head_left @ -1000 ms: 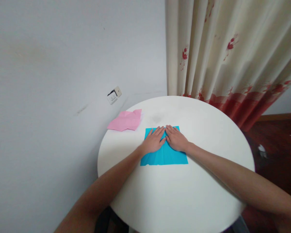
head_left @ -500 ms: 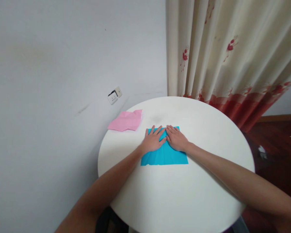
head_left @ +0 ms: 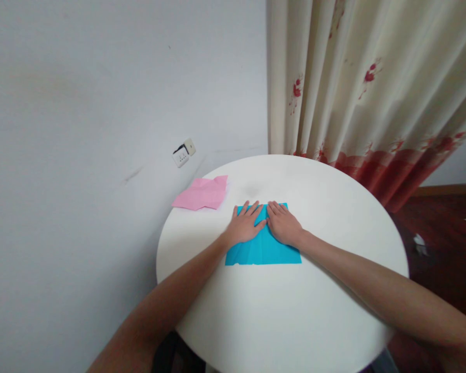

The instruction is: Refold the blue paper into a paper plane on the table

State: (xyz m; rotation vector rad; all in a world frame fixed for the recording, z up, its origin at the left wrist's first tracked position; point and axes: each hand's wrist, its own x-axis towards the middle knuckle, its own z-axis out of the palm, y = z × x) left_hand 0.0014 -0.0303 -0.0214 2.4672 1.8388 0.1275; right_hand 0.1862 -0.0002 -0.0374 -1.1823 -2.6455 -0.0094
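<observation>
Here, flat on the tabletop:

Table: a round white table [head_left: 303, 311] bears two papers, one blue and one pink; there is no box, tray or bowl on it.

Blue sheet: the blue paper [head_left: 264, 251] lies flat toward the far middle of the table, its long edges running left to right, with faint crease lines showing in the near half.

My left hand: my left hand [head_left: 245, 225] lies palm down on the far left part of the blue paper, fingers stretched out and close together, gripping nothing, only pressing.

My right hand: my right hand [head_left: 282, 224] lies the same way on the far right part, fingers straight and flat, nothing clasped.

Hands to sheet: my fingertips reach the sheet's far edge; the two forefingers meet near its middle, so the hands make a shallow wedge. The near strip of the sheet shows bare toward me.

Pink sheet: the pink paper [head_left: 202, 194], creased and partly folded, lies near the table's far left rim, apart from the blue one and from my left hand.

Wall: a socket plate [head_left: 183, 153] sits on the grey wall behind the table.

Curtain: a cream curtain [head_left: 365, 88] with red flower print hangs at the far right.

Writing: none that I can read on either paper or the socket.
</observation>
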